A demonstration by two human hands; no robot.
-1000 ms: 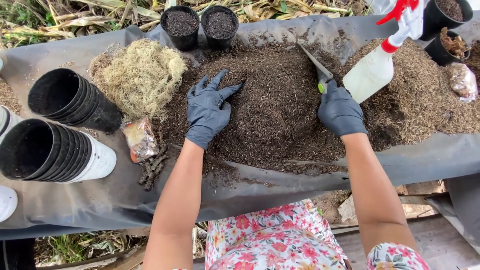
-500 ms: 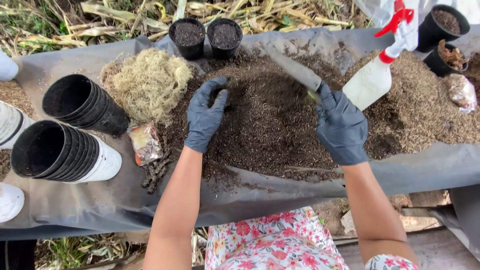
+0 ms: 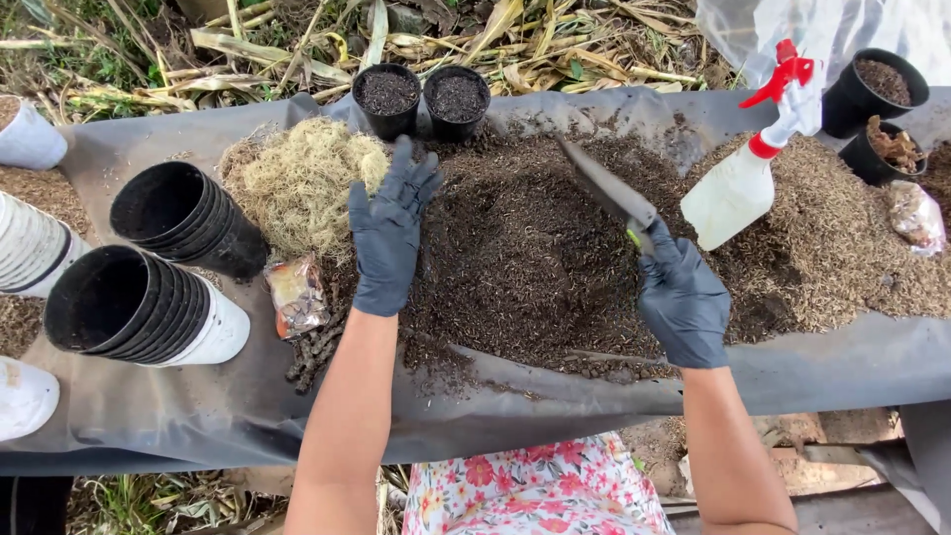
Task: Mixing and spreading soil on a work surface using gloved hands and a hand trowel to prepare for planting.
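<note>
A big heap of dark potting mix (image 3: 525,258) lies on a grey sheet (image 3: 198,416) in front of me. My left hand (image 3: 388,233), in a black glove, rests flat with fingers apart on the heap's left edge, next to a clump of pale dry moss (image 3: 297,183). My right hand (image 3: 682,302), also gloved, grips a hand trowel (image 3: 604,188) whose blade points up and left over the mix. Two small black pots (image 3: 421,97) filled with mix stand behind the heap.
Stacks of black pots (image 3: 168,253) and white pots (image 3: 30,248) lie on their sides at the left. A small packet (image 3: 295,295) lies by the moss. A white spray bottle with a red trigger (image 3: 748,173) sits right of the trowel on lighter brown mix (image 3: 852,238). More pots (image 3: 877,104) stand far right.
My left hand has slid up and left along the heap. My right hand has swung the trowel blade further over the mix.
</note>
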